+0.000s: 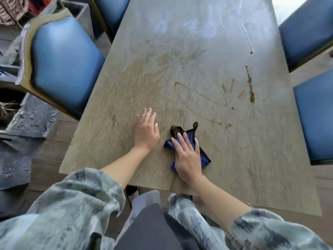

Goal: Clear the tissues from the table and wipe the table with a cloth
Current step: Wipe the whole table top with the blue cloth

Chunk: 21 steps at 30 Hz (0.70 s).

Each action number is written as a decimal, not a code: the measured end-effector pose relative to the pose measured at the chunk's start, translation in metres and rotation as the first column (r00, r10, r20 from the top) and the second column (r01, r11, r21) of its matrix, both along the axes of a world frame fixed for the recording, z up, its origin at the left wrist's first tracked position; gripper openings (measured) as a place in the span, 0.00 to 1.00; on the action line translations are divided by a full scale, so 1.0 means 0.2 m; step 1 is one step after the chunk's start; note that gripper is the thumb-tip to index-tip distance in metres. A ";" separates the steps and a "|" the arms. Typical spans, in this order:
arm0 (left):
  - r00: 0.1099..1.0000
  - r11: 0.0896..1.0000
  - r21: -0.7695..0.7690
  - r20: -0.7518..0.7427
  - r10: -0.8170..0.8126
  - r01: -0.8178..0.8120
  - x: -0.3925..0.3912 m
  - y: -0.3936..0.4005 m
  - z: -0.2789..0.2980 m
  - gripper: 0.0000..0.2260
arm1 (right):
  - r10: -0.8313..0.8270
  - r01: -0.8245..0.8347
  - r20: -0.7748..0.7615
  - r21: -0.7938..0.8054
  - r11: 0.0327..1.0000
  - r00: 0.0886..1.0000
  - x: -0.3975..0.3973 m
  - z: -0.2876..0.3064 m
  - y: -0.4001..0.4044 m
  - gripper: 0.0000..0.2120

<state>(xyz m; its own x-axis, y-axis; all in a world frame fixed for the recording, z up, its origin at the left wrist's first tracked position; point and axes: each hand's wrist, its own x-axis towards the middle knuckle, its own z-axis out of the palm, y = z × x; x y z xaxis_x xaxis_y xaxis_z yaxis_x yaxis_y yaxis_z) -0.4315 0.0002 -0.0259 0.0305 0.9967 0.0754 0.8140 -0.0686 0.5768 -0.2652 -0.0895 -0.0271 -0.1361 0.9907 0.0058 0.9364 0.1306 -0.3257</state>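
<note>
A blue cloth with black trim (204,158) lies crumpled on the grey-brown stone table (180,60) near its front edge. My right hand (187,156) presses flat on the cloth with straight fingers. My left hand (146,131) rests flat on the bare tabletop just left of the cloth, fingers spread. Brown liquid streaks (250,85) and a thin brown ring (200,101) mark the table to the right and beyond the cloth. No tissues are in view.
Blue padded chairs stand around the table: one at the left (63,64), one at the far end (110,8), two at the right (306,31) (317,116). Grey stone planters (30,120) stand on the floor at the left. White smears (247,38) cross the table's far part.
</note>
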 end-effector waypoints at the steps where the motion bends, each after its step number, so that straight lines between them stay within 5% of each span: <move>1: 0.999 1.000 0.002 -0.034 0.031 -0.031 0.00 0.02 -0.02 0.22 | 0.171 -0.171 0.009 0.000 0.985 0.985 0.06 0.00 0.02 0.23; 3: 0.993 0.998 0.008 -0.098 0.058 -0.057 0.01 0.03 -0.05 0.25 | 0.426 -0.426 0.003 -0.033 0.904 0.905 0.22 0.01 0.13 0.21; 5: 0.987 0.998 0.021 -0.148 0.064 -0.061 0.02 0.03 -0.06 0.27 | 0.478 -0.479 -0.013 -0.027 0.878 0.878 0.35 0.00 0.27 0.20; 10: 0.972 0.996 -0.005 -0.217 0.089 -0.093 0.03 0.05 -0.08 0.29 | 0.081 -0.081 -0.062 0.016 0.997 0.995 0.24 -0.01 0.48 0.20; 12: 0.967 0.996 0.003 -0.239 0.088 -0.090 0.03 0.05 -0.09 0.29 | 0.289 -0.289 0.008 0.045 0.956 0.957 0.24 -0.01 0.50 0.21; 15: 0.962 0.996 0.010 -0.260 0.086 -0.087 0.03 0.05 -0.10 0.27 | 0.686 -0.686 0.021 -0.032 0.727 0.727 0.33 0.02 0.64 0.22; 17: 0.961 0.996 0.009 -0.263 0.088 -0.089 0.03 0.06 -0.09 0.27 | 0.742 -0.741 0.020 -0.045 0.670 0.670 0.34 0.02 0.83 0.22; 21: 0.960 0.996 -0.014 -0.270 0.077 -0.084 0.03 0.06 -0.09 0.27 | 0.247 -0.246 -0.022 0.019 0.969 0.969 0.12 0.00 1.15 0.22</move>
